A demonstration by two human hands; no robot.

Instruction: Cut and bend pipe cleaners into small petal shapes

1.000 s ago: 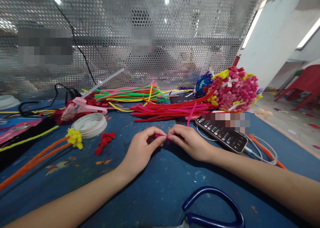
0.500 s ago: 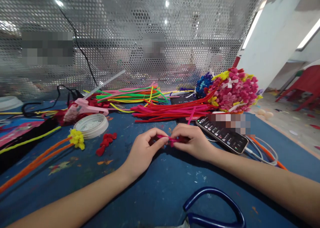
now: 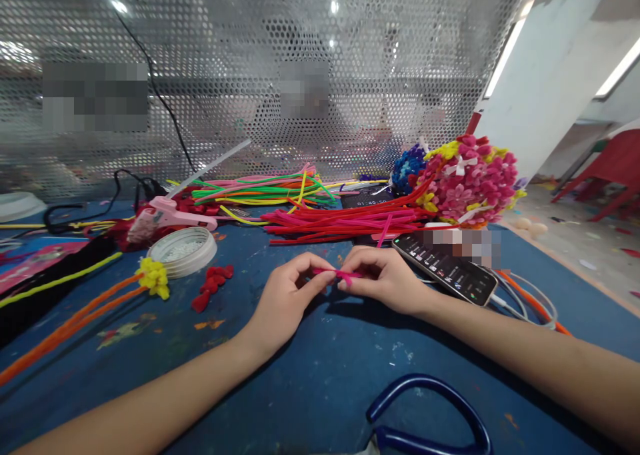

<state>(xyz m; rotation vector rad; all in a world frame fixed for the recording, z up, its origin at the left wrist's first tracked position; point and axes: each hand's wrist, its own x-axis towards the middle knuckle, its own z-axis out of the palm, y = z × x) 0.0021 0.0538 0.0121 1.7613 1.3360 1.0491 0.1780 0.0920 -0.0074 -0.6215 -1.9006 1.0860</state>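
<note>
Between my two hands is a bright pink pipe cleaner (image 3: 346, 276), bent into small loops, with one straight end sticking up behind my right hand. My left hand (image 3: 295, 288) pinches its left side between thumb and forefinger. The fingertips of my right hand (image 3: 383, 278) are closed on its right side, close to the left ones. Part of the bent shape is hidden by my fingers. To the left lie small red fuzzy pieces (image 3: 213, 287) and a yellow pipe-cleaner flower (image 3: 154, 277) on orange stems. Behind my hands lies a bundle of pink and red pipe cleaners (image 3: 320, 225).
Blue-handled scissors (image 3: 435, 438) lie at the front edge. A phone (image 3: 445, 268) with a white cable is right of my hands. A pink glue gun (image 3: 170, 215) and a lid of white beads (image 3: 184, 250) stand left. A pink flower bouquet (image 3: 470, 182) sits back right.
My right fingers have shifted slightly on the pink pipe cleaner, and more of its bent loops shows between my hands. The upright end leans a little lower. Everything else stays put.
</note>
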